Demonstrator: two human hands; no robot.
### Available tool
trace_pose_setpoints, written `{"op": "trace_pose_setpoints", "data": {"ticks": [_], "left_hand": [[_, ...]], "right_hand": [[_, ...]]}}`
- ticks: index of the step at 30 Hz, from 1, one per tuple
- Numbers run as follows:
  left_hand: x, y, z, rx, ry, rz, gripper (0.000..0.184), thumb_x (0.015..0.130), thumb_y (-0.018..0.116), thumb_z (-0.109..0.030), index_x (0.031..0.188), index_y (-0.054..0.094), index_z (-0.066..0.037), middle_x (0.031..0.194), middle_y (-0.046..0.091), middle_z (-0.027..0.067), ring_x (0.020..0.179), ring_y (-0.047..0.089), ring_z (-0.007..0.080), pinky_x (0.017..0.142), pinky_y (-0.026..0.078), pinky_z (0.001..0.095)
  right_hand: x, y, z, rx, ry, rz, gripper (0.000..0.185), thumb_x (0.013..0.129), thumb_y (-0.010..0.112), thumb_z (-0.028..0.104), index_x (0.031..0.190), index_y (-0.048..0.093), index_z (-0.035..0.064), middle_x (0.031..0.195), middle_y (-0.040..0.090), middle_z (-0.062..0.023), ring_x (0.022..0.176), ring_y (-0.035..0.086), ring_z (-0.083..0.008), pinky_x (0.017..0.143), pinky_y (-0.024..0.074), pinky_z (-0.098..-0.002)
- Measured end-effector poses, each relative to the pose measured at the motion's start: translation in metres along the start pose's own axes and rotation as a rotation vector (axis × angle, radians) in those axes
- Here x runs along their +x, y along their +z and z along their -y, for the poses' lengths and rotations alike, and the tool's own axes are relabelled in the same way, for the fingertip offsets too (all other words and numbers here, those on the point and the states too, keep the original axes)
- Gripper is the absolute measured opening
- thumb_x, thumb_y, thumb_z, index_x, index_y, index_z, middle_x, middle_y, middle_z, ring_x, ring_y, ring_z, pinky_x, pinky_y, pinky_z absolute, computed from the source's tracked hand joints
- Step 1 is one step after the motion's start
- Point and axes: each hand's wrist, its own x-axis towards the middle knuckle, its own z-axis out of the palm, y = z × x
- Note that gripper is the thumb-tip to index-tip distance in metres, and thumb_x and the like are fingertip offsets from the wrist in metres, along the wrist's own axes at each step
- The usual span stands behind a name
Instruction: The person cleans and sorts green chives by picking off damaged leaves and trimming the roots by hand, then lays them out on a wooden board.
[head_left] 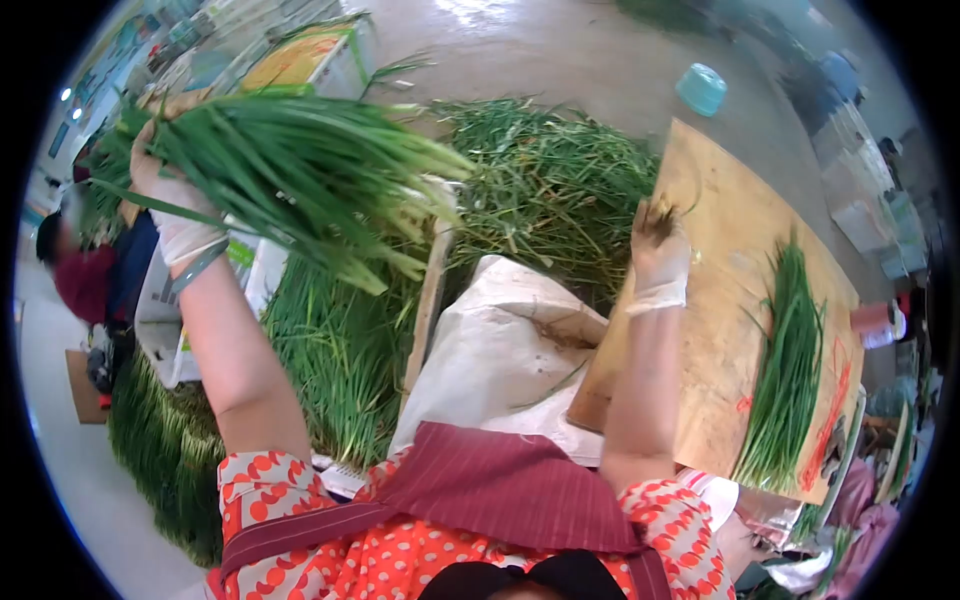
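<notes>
My left hand [172, 190], in a pale glove, is raised at the upper left, its fingers wrapped round a large bunch of long green leafy stalks [310, 165] whose pale ends point right. My right hand [658, 235], also gloved and with dirty fingertips, is held over the left edge of a wooden board [710, 300]. Its fingers are curled together around something too small to make out. On the board's right part lies a smaller bundle of green stalks [785, 375], with red ties [833, 420] beside it.
A heap of loose green leaves [550, 170] lies ahead, behind a white sack [490, 340]. More stalks [340, 350] fill the space left of a wooden edge [428, 300]. A person [85, 270] is at the far left. A teal tub [701, 89] stands on the floor.
</notes>
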Motion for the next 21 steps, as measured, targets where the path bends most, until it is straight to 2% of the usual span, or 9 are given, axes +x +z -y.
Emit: {"op": "trace_pose_setpoints", "data": {"ticks": [4,5,8,11,13,14,16,18,21], "left_hand": [[-0.027,0.026,0.024,0.559,0.130,-0.281,0.036,0.090,0.040,-0.028,0.104,0.055,0.001,0.100,0.060,0.0141,0.091,0.059,0.0240,0.083,0.049,0.0370],[-0.035,0.035,0.028,0.500,0.047,-0.269,0.035,0.090,0.041,-0.029,0.103,0.056,-0.001,0.101,0.060,0.0128,0.094,0.058,0.0239,0.085,0.047,0.0377],[-0.039,0.019,0.025,0.271,-0.128,-0.353,0.029,0.088,0.042,-0.029,0.096,0.058,-0.006,0.100,0.060,0.0093,0.101,0.054,0.0238,0.094,0.040,0.0409],[-0.029,-0.053,0.008,0.087,-0.105,-0.113,0.025,0.086,0.044,-0.027,0.090,0.055,-0.005,0.091,0.057,0.0104,0.099,0.052,0.0242,0.093,0.039,0.0433],[-0.041,-0.055,0.006,0.082,-0.130,-0.089,0.024,0.086,0.042,-0.028,0.088,0.055,-0.007,0.093,0.057,0.0103,0.097,0.053,0.0245,0.091,0.041,0.0421],[-0.039,-0.058,0.005,0.076,-0.167,-0.051,0.023,0.086,0.041,-0.028,0.085,0.054,-0.008,0.096,0.057,0.0102,0.095,0.054,0.0248,0.088,0.043,0.0409],[-0.043,-0.060,-0.001,0.076,-0.220,-0.012,0.027,0.085,0.044,-0.032,0.090,0.055,-0.008,0.099,0.058,0.0102,0.096,0.055,0.0256,0.088,0.044,0.0414],[-0.047,-0.019,0.007,0.231,-0.052,-0.484,0.031,0.085,0.046,-0.033,0.098,0.056,-0.007,0.103,0.059,0.0104,0.098,0.055,0.0261,0.089,0.044,0.0408],[-0.052,0.023,0.017,0.282,0.009,-0.485,0.032,0.086,0.045,-0.030,0.103,0.056,-0.006,0.101,0.060,0.0105,0.095,0.057,0.0252,0.086,0.047,0.0392]], "right_hand": [[-0.065,0.067,0.051,-1.013,-0.302,-0.084,0.020,0.092,0.048,0.018,0.099,0.054,-0.0003,0.083,0.058,-0.0130,0.075,0.057,-0.0171,0.072,0.0483,-0.0281],[-0.103,0.075,0.045,-1.157,-0.358,0.710,0.026,0.089,0.049,0.024,0.100,0.054,0.0008,0.092,0.057,-0.0140,0.082,0.056,-0.0204,0.080,0.0443,-0.0307],[-0.153,0.070,0.009,-0.569,-0.355,1.628,0.020,0.081,0.054,0.022,0.090,0.059,0.0039,0.089,0.059,-0.0149,0.085,0.057,-0.0248,0.081,0.0446,-0.0359],[-0.109,0.083,0.108,-0.619,-0.251,1.429,0.013,0.076,0.058,0.016,0.084,0.067,0.0094,0.079,0.064,-0.0098,0.076,0.062,-0.0199,0.064,0.0490,-0.0294],[-0.025,0.046,0.053,-0.742,-0.422,0.858,0.022,0.082,0.057,0.016,0.100,0.064,0.0069,0.078,0.062,-0.0039,0.068,0.057,-0.0154,0.064,0.0463,-0.0274],[-0.027,0.051,0.080,-0.169,0.035,0.318,0.023,0.089,0.051,0.016,0.107,0.060,0.0057,0.073,0.058,-0.0012,0.060,0.050,-0.0101,0.059,0.0437,-0.0241],[0.010,0.017,0.053,0.271,-0.111,-0.115,0.025,0.092,0.048,0.013,0.115,0.056,0.0078,0.065,0.054,0.0001,0.056,0.042,-0.0052,0.053,0.0395,-0.0198],[0.021,0.014,0.033,0.163,-0.249,-0.147,0.031,0.089,0.048,0.014,0.118,0.054,0.0077,0.073,0.064,-0.0019,0.061,0.047,-0.0069,0.062,0.0418,-0.0269],[0.038,0.022,-0.005,-1.070,-0.121,0.585,0.059,0.079,0.065,0.014,0.132,0.041,0.0026,0.101,0.062,-0.0089,0.085,0.059,-0.0179,0.080,0.0470,-0.0269]]}}
